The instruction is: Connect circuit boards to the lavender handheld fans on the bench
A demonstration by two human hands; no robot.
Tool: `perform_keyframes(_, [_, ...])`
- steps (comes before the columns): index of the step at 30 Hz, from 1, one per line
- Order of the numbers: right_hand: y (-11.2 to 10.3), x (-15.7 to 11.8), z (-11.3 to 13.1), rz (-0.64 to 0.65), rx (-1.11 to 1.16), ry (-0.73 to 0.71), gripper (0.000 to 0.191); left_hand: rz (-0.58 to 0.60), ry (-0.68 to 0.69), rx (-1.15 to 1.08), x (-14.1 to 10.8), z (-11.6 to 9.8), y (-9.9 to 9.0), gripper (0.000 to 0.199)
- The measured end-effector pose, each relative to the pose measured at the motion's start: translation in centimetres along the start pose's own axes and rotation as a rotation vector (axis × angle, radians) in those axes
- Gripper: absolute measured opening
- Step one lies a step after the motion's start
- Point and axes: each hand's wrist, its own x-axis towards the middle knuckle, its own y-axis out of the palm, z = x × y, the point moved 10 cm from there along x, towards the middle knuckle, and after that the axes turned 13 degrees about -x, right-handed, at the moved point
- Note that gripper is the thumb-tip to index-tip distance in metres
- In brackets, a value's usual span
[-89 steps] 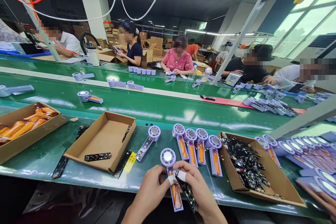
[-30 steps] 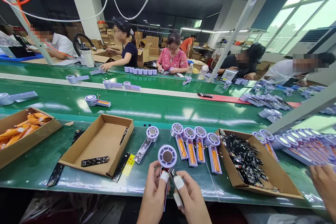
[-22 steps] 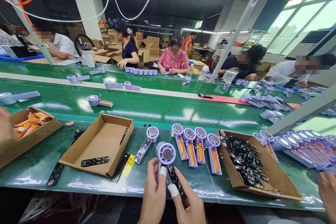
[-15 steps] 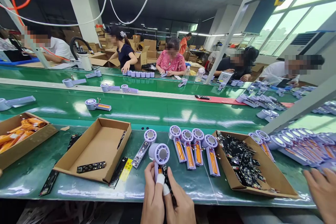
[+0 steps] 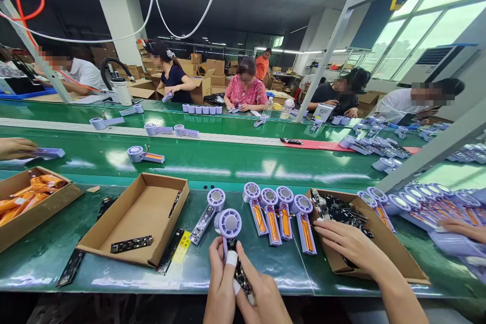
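I see hands together | left hand [image 5: 219,279] clamps lilac handheld fan [image 5: 229,223] upright | right hand [image 5: 261,297] pinches circuit board [image 5: 238,272] | board lengthwise along fan handle [image 5: 225,246], right hand nearer board

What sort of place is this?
Probably an electronics assembly line in a factory: workers along green conveyor belts, a cardboard tray of black circuit boards, and rows of part-built lilac handheld devices.

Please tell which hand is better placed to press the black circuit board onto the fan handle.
Probably the right hand: its fingers are against the black circuit board, while the left hand holds the lilac fan.
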Motion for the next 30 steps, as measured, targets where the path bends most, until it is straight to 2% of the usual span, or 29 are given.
perform_keyframes(5, [-0.2, -2.1, -2.7, -0.021, 0.014, -0.023, 0.032, 0.017, -0.003, -0.024, 0.5, 0.1, -0.4, 0.051])
perform_keyframes(8, [-1.8, -4.4, -4.9, -0.111, -0.069, 0.006, 0.033, 0.032, -0.056, -0.044, 0.1, 0.4, -0.3, 0.055])
perform_keyframes(11, [-4.5, -7.0, -5.9, -0.255, -0.221, 0.017, 0.04, 0.03, -0.044, -0.039, -0.5, -0.1, 0.0, 0.06])
perform_keyframes(13, [-7.0, -8.6, -5.8, -0.375, -0.286, 0.054, 0.044, 0.014, -0.01, -0.019, -0.8, -0.8, 0.0, 0.059])
perform_keyframes(15, [-8.9, -9.6, -4.6, -0.477, -0.321, 0.118, 0.047, 0.012, -0.005, 0.0, -0.9, -1.1, 0.1, 0.057])
perform_keyframes(17, [-8.6, -9.5, -1.3, -0.493, -0.33, 0.151, 0.051, 0.041, -0.049, 0.02, -0.8, -1.0, 0.2, 0.057])
perform_keyframes(19, [-4.5, -8.0, 4.5, -0.345, -0.297, 0.09, 0.052, 0.082, -0.102, 0.035, -0.6, -0.6, 0.3, 0.058])
perform_keyframes(22, [4.8, -5.6, 13.5, -0.092, -0.291, 0.07, 0.05, 0.141, -0.142, 0.001, -0.4, -0.1, 0.5, 0.057])
perform_keyframes(24, [9.6, -4.6, 18.0, -0.032, -0.291, 0.039, 0.047, 0.165, -0.168, -0.062, -0.3, 0.4, 0.8, 0.058])
perform_keyframes(25, [11.2, -4.2, 19.2, -0.016, -0.295, 0.037, 0.042, 0.177, -0.18, -0.086, -0.3, 0.6, 0.9, 0.06])
perform_keyframes(27, [13.3, -3.8, 20.2, 0.001, -0.301, 0.029, 0.041, 0.2, -0.189, -0.083, 0.0, 0.9, 1.3, 0.06])
perform_keyframes(30, [14.7, -3.3, 19.2, 0.028, -0.329, 0.045, 0.053, 0.253, -0.176, 0.04, 0.4, 1.0, 1.7, 0.052])
